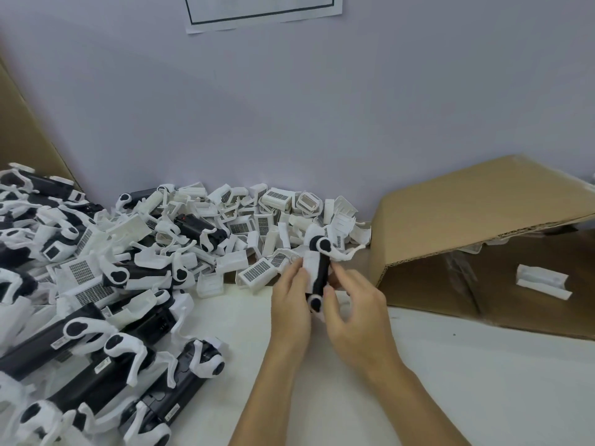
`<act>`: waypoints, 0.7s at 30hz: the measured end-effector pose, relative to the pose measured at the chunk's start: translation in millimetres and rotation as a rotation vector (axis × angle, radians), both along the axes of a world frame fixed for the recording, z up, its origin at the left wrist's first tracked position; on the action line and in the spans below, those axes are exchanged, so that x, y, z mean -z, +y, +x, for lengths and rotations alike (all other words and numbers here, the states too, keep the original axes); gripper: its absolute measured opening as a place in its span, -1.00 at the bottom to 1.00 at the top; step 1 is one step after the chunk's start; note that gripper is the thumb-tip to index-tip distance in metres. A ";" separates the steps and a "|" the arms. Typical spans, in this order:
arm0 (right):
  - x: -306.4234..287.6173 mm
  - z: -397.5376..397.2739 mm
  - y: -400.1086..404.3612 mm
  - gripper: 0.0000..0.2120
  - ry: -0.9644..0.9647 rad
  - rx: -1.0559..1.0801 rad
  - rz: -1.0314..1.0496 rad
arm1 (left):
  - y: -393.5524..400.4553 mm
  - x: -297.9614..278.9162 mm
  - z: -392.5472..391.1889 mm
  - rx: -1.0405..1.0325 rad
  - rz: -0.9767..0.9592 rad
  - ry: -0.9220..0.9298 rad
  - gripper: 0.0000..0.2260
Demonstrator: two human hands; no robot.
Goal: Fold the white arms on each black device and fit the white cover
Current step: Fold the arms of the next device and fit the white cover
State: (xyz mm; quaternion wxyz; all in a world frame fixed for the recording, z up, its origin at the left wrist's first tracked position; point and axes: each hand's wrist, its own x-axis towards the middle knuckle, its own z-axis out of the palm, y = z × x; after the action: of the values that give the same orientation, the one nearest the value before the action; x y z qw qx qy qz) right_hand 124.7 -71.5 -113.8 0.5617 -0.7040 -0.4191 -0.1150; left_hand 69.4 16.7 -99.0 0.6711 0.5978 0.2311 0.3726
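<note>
A black device (318,278) is held upright above the table (483,381) between both hands, in front of the wall. The fingers (297,275) of the left hand (289,304) are curled against the left side of the device, where a white cover (311,268) lies along its body; whether the cover is fully seated cannot be told. The fingers (331,300) of the right hand (357,310) are curled round the lower right side of the device, the thumb pressed near its lower rounded end. At the top of the device a white arm (341,252) is seen sticking out to the right, unfolded.

Just behind the hands, a heap of loose white covers (257,220) is piled against the wall (289,107), several with a dark grid patch showing. To the left, a larger pile of black devices (96,365) with white arms spread out is stacked across the table, reaching the lower left edge of the view.

To the right, a cardboard box (483,201) lies on its side with its flap raised, and one white part (542,281) is seen inside it. A sheet of paper (260,11) with a dark border is fixed to the wall above, and a cardboard panel (25,130) leans at the far left
</note>
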 end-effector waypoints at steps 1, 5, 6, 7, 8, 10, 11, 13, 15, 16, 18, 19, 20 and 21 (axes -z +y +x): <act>0.0 -1.0 -1.0 -0.64 -0.034 -0.019 -0.016 | -0.5 -0.3 0.2 0.047 -0.035 -0.007 -0.83; -2.0 -7.2 -5.0 -0.55 -0.122 -0.075 0.048 | 3.0 -0.3 0.7 0.067 -0.258 -0.071 -0.91; -3.5 -8.7 -6.0 -0.55 -0.134 -0.076 0.121 | 4.1 -2.0 0.2 0.076 -0.389 -0.131 -0.89; -4.9 -9.2 -6.7 -0.55 -0.146 -0.066 0.195 | 5.2 -5.4 -2.2 0.108 -0.542 -0.211 -0.85; -5.8 -9.1 -7.3 -0.56 -0.149 -0.043 0.253 | 6.7 -9.3 -5.2 0.160 -0.670 -0.301 -0.77; -7.3 -6.2 -8.3 -0.57 -0.105 0.020 0.311 | 9.9 -13.6 -12.1 0.285 -0.780 -0.440 -0.69; -7.7 -4.1 -8.5 -0.59 -0.064 0.043 0.317 | 11.3 -14.0 -14.8 0.340 -0.795 -0.486 -0.66; -6.2 -1.2 -8.0 -0.63 0.005 0.064 0.313 | 13.4 -14.4 -17.8 0.410 -0.799 -0.524 -0.62; -4.5 -0.3 -6.6 -0.64 0.039 0.075 0.292 | 13.8 -14.7 -18.8 0.439 -0.791 -0.517 -0.59; -3.9 -0.2 -5.8 -0.64 0.050 0.074 0.279 | 14.1 -14.3 -18.4 0.451 -0.782 -0.511 -0.59; -2.8 -0.7 -4.0 -0.65 0.069 0.062 0.257 | 13.3 -14.2 -18.6 0.454 -0.751 -0.498 -0.61; -2.1 -0.6 -3.2 -0.65 0.074 0.060 0.249 | 13.5 -12.4 -18.0 0.428 -0.730 -0.490 -0.64; -1.3 -0.4 -2.7 -0.66 0.077 0.064 0.242 | 13.8 -10.3 -16.5 0.393 -0.698 -0.482 -0.68; -0.9 0.2 -2.3 -0.66 0.078 0.073 0.234 | 13.7 -8.6 -15.2 0.349 -0.641 -0.465 -0.74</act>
State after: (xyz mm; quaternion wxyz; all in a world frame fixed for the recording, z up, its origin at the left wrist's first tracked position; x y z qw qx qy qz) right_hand 124.8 -73.7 -112.9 0.6514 -0.6522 -0.3550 -0.1561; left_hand 54.2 30.4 -90.5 0.9099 0.2896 0.0734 0.2878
